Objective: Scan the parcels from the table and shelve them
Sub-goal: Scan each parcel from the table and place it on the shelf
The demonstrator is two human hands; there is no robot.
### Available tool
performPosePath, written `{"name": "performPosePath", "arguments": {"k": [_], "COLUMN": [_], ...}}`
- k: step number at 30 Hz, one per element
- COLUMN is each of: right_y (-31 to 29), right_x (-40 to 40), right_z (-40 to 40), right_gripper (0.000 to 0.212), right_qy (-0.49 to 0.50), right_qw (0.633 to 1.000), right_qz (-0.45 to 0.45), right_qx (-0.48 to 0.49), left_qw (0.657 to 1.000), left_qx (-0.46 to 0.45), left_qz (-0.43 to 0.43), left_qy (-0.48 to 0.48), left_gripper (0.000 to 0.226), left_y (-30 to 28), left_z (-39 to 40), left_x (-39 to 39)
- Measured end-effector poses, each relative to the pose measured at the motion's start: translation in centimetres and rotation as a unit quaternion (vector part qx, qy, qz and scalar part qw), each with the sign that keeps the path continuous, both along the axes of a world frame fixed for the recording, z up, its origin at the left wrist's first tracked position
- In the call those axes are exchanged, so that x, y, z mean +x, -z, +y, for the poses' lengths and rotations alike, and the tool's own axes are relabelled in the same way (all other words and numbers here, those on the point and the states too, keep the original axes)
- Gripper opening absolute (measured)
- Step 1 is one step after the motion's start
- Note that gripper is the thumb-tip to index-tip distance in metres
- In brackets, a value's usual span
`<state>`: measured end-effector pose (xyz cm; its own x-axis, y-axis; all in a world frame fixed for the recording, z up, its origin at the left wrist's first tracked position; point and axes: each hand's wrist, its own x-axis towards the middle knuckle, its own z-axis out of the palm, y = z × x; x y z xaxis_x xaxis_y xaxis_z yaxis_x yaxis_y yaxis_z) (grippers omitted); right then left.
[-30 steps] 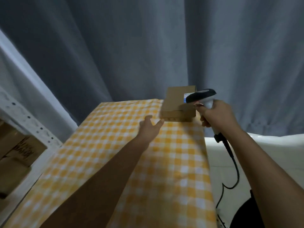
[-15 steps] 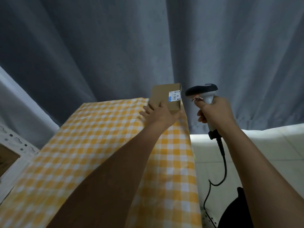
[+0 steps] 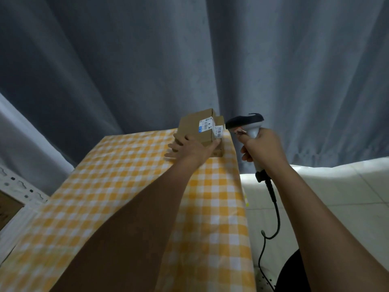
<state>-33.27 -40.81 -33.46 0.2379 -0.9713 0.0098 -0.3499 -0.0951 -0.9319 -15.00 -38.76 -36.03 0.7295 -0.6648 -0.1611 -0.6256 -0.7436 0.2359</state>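
Left hand (image 3: pixel 190 147) gripped tilted brown cardboard parcel (image 3: pixel 194 128) at frame centre; right hand (image 3: pixel 262 147) clutched grey handheld scanner (image 3: pixel 245 123). Risk: loose hold, parcel slipping off yellow-checked table (image 3: pixel 126 186) edge.

so the left hand (image 3: pixel 190 147) went from reaching over the table to gripping the top cardboard parcel (image 3: pixel 194 128), tipping it up off the lower one, label now facing the scanner (image 3: pixel 245 123).
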Motion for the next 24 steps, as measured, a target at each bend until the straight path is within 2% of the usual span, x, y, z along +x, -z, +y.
{"name": "performPosePath", "arguments": {"k": [5, 13, 16, 19, 24], "right_y": [0.1, -0.6, -0.5, -0.3, 0.2], "right_x": [0.3, 1.5, 2.1, 2.8, 4.0], "right_z": [0.2, 1.9, 3.2, 4.6, 6.8], "right_gripper": [0.030, 0.023, 0.028, 0.028, 0.026], "right_qy": [-0.009, -0.052, -0.078, -0.108, -0.146], "right_qw": [1.000, 0.999, 0.997, 0.994, 0.989], "right_qz": [-0.002, -0.007, -0.003, 0.004, 0.006], "right_qx": [-0.001, -0.008, -0.008, 0.002, 0.002], "left_qw": [0.998, 0.985, 0.983, 0.977, 0.978], "left_qx": [-0.058, -0.154, -0.161, -0.167, -0.085], "left_qz": [-0.024, 0.026, 0.027, -0.023, 0.005], "left_qy": [0.018, 0.077, 0.085, 0.128, 0.189], "left_gripper": [0.106, 0.107, 0.114, 0.123, 0.138], "left_y": [0.7, 1.2, 1.5, 1.8, 2.4], "left_z": [1.3, 10.7, 15.3, 20.0, 26.1], "left_x": [1.5, 4.6, 5.5, 6.6, 8.5]}}
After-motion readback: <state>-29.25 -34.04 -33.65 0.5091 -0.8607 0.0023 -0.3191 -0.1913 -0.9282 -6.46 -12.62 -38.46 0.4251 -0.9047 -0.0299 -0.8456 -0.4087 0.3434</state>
